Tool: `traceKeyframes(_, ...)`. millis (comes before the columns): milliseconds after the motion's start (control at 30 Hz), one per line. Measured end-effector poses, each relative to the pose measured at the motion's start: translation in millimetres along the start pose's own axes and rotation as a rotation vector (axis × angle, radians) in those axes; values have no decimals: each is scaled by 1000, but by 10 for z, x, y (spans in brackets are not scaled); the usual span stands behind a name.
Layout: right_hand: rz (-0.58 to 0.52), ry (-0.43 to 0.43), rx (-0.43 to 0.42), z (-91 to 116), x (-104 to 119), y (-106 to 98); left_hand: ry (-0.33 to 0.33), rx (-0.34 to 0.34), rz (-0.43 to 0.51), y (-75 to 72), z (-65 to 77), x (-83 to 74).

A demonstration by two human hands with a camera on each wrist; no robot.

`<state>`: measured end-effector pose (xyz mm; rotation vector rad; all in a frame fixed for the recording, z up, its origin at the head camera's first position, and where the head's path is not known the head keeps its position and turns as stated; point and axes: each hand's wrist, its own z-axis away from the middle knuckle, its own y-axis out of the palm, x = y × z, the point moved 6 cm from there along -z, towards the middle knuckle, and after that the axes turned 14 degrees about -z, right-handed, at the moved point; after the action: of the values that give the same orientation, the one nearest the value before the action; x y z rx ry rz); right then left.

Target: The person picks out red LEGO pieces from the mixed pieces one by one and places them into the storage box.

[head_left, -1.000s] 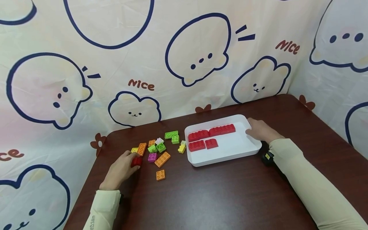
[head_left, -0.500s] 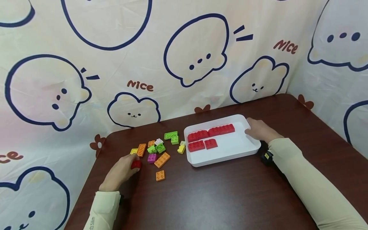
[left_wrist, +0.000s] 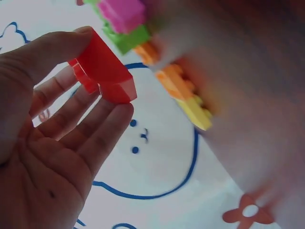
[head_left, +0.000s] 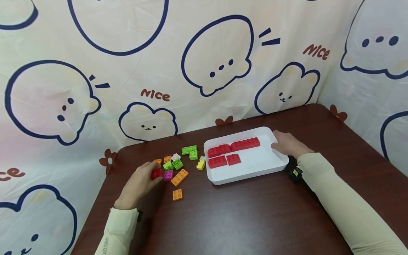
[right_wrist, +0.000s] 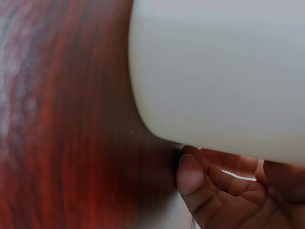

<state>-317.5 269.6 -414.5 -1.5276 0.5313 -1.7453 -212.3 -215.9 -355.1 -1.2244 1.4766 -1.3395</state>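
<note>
My left hand [head_left: 137,184] pinches a red toy building brick [head_left: 156,173] between thumb and fingertips, at the left of the loose bricks. In the left wrist view, the red brick [left_wrist: 106,64] shows its smooth side and slanted end, its studs facing the fingers. Just right of the held brick lies a purple brick [head_left: 168,175]. At the right end of a shallow white tray [head_left: 259,164], my right hand [head_left: 289,145] grips the short side, thumb over the rim. Several red bricks [head_left: 245,144] stand in two rows inside the tray.
Green bricks [head_left: 189,150], a yellow brick [head_left: 200,165], a pale pink brick [head_left: 176,157] and a long orange brick [head_left: 180,177] lie left of the tray. A small orange brick [head_left: 177,194] sits nearer me. The brown table [head_left: 242,216] ends at a printed cloth [head_left: 197,117] behind.
My left hand has moved slightly right and away from me with the red brick, now covering the yellow brick and part of an orange one. The right hand and tray hold still.
</note>
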Motion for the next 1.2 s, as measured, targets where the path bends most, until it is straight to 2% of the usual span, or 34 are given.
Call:
traceKeyframes(267, -2, -4, 5, -5, 22, 15, 30, -29, 36, -174, -134, -232)
traceKeyframes(433, -7, -3, 5, 0, 21, 15, 73, -49, 34, -244, -241, -384)
traceKeyframes(733, -1, 8, -1, 16, 5, 16, 144, -90, 64, -293, -410, -667)
traceKeyframes(933, -1, 5, -2, 15, 7, 14, 183, -121, 57, -323, -482, -816)
traceKeyframes(1200, -3, 8, 2, -2, -5, 21, 246, -134, 98, -339, -567, -1050)
